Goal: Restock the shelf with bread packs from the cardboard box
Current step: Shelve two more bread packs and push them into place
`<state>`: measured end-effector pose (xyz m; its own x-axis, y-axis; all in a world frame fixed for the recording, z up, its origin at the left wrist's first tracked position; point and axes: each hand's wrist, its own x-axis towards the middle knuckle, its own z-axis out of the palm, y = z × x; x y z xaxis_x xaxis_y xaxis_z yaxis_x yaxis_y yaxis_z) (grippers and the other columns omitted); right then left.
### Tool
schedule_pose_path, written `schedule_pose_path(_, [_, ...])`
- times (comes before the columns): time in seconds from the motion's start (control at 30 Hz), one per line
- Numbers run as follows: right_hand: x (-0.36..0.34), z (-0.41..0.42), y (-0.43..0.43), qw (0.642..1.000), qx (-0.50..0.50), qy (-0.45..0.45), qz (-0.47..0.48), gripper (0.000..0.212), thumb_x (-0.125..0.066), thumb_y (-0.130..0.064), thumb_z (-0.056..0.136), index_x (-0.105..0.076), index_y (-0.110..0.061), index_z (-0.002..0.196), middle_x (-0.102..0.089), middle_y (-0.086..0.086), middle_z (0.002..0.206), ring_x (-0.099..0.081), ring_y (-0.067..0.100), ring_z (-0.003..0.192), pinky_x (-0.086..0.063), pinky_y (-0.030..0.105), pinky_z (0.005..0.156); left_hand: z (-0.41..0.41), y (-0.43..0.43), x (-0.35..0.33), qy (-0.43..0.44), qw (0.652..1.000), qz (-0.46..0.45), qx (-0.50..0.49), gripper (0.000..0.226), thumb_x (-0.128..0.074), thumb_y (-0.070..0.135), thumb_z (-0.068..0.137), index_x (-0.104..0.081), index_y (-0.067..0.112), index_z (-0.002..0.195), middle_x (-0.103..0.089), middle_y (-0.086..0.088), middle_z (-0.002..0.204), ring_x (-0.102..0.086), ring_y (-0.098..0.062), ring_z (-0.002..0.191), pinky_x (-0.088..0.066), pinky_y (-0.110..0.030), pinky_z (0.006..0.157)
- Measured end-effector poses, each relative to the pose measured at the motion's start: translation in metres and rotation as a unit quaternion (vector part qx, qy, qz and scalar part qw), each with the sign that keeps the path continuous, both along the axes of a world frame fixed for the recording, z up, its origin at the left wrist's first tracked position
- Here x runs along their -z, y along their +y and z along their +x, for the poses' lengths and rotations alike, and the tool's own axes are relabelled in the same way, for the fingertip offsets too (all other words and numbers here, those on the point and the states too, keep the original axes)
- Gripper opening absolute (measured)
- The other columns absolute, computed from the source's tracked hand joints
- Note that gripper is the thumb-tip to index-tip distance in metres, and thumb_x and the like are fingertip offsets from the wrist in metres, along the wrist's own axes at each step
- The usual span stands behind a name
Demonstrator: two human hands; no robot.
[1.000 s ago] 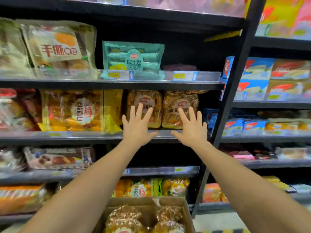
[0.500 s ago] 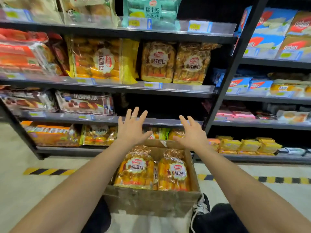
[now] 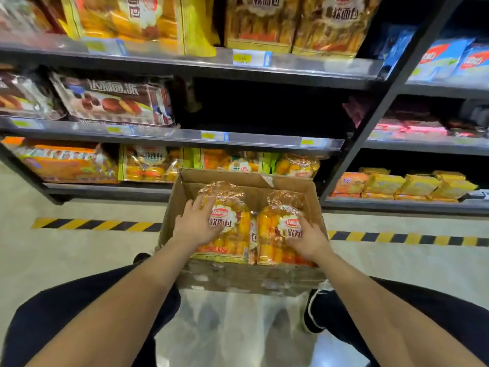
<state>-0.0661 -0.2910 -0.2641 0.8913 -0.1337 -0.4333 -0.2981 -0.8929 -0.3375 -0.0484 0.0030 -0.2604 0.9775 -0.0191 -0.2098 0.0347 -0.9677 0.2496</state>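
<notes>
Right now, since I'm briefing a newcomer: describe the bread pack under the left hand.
Find the open cardboard box in front of the shelves. Inside, it is the leftmost bread pack, under the left hand; the right hand rests on the rightmost pack.
</notes>
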Motion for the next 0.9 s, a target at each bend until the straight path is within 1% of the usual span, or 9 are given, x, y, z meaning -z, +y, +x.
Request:
schedule_pose_path(0.17, [0.041, 0.005, -0.002, 0.994, 0.038, 0.101, -0.010, 0.108, -0.066, -0.054, 0.078, 0.008, -0.030, 0.152, -0.049, 0.018, 0.134, -0.056, 0.036, 0.114, -0.050, 0.042, 0.093, 0.013, 0.011, 0.042, 0.084, 0.995, -0.054, -0.028, 0.087, -0.057, 0.057, 0.086, -0.007, 0.033, 0.153, -0.001, -0.013, 0.160, -0.009, -0.037, 0.145, -0.026, -0.052, 0.113])
schedule_pose_path(0.27, [0.046, 0.019, 0.000, 0.991, 0.051, 0.121, -0.027, 0.124, -0.074, -0.057, 0.071, 0.020, -0.036, 0.148, -0.030, 0.021, 0.146, -0.043, 0.041, 0.129, -0.041, 0.050, 0.104, 0.017, 0.013, 0.056, 0.144, 0.980, -0.113, -0.077, 0.099, -0.065, 0.060, 0.080, -0.001, 0.039, 0.152, 0.005, -0.020, 0.159, -0.013, -0.042, 0.144, -0.023, -0.049, 0.116])
schedule_pose_path(0.33, [0.044, 0.028, 0.000, 0.988, 0.077, 0.134, 0.001, 0.134, -0.082, -0.051, 0.068, 0.023, -0.035, 0.149, -0.011, 0.023, 0.153, -0.033, 0.043, 0.137, -0.032, 0.051, 0.110, 0.018, 0.017, 0.061, 0.163, 0.966, -0.164, -0.115, 0.107, -0.070, 0.061, 0.074, 0.002, 0.044, 0.151, 0.008, -0.020, 0.158, -0.014, -0.043, 0.144, -0.023, -0.050, 0.116])
schedule_pose_path(0.4, [0.044, 0.032, -0.001, 0.986, 0.101, 0.126, 0.039, 0.138, -0.087, -0.043, 0.065, 0.021, -0.035, 0.150, -0.004, 0.023, 0.154, -0.027, 0.043, 0.140, -0.029, 0.049, 0.112, 0.019, 0.020, 0.063, 0.179, 0.952, -0.200, -0.150, 0.116, -0.076, 0.060, 0.068, 0.004, 0.044, 0.151, 0.006, -0.022, 0.158, -0.015, -0.044, 0.143, -0.023, -0.051, 0.115])
schedule_pose_path(0.5, [0.049, 0.028, -0.004, 0.985, 0.120, 0.092, 0.078, 0.138, -0.090, -0.042, 0.060, 0.014, -0.038, 0.151, -0.010, 0.020, 0.151, -0.029, 0.042, 0.138, -0.028, 0.049, 0.112, 0.020, 0.021, 0.064, 0.193, 0.946, -0.206, -0.160, 0.123, -0.079, 0.061, 0.063, 0.007, 0.045, 0.150, -0.014, -0.026, 0.152, -0.027, -0.045, 0.138, -0.027, -0.050, 0.112])
schedule_pose_path(0.57, [0.053, 0.027, -0.007, 0.984, 0.128, 0.063, 0.106, 0.137, -0.089, -0.051, 0.057, 0.009, -0.036, 0.152, -0.018, 0.018, 0.153, -0.029, 0.041, 0.138, -0.028, 0.049, 0.112, 0.020, 0.021, 0.065, 0.181, 0.945, -0.220, -0.160, 0.125, -0.079, 0.066, 0.058, 0.005, 0.047, 0.150, -0.026, -0.026, 0.148, -0.030, -0.042, 0.137, -0.029, -0.047, 0.111])
schedule_pose_path(0.7, [0.052, 0.032, -0.015, 0.962, 0.181, 0.053, 0.199, 0.135, -0.086, -0.059, 0.054, -0.001, -0.030, 0.154, -0.035, 0.007, 0.153, -0.038, 0.035, 0.137, -0.033, 0.050, 0.112, 0.017, 0.026, 0.063, 0.155, 0.943, -0.249, -0.154, 0.136, -0.073, 0.079, 0.037, -0.006, 0.046, 0.150, -0.041, -0.019, 0.144, -0.032, -0.035, 0.137, -0.031, -0.043, 0.110])
schedule_pose_path(0.8, [0.053, 0.031, -0.017, 0.955, 0.169, 0.068, 0.235, 0.126, -0.088, -0.057, 0.053, -0.013, -0.033, 0.152, -0.046, 0.001, 0.146, -0.047, 0.030, 0.129, -0.038, 0.050, 0.109, 0.015, 0.036, 0.069, 0.144, 0.938, -0.276, -0.151, 0.142, -0.072, 0.086, 0.026, -0.012, 0.048, 0.149, -0.044, -0.013, 0.141, -0.044, -0.029, 0.130, -0.035, -0.041, 0.110])
schedule_pose_path(0.9, [0.056, 0.025, -0.010, 0.956, 0.150, 0.066, 0.242, 0.132, -0.088, -0.053, 0.055, -0.003, -0.034, 0.154, -0.046, -0.001, 0.145, -0.046, 0.028, 0.130, -0.036, 0.046, 0.110, 0.015, 0.035, 0.065, 0.148, 0.934, -0.292, -0.146, 0.135, -0.083, 0.072, 0.037, -0.013, 0.047, 0.149, -0.037, -0.014, 0.142, -0.046, -0.030, 0.127, -0.036, -0.041, 0.108])
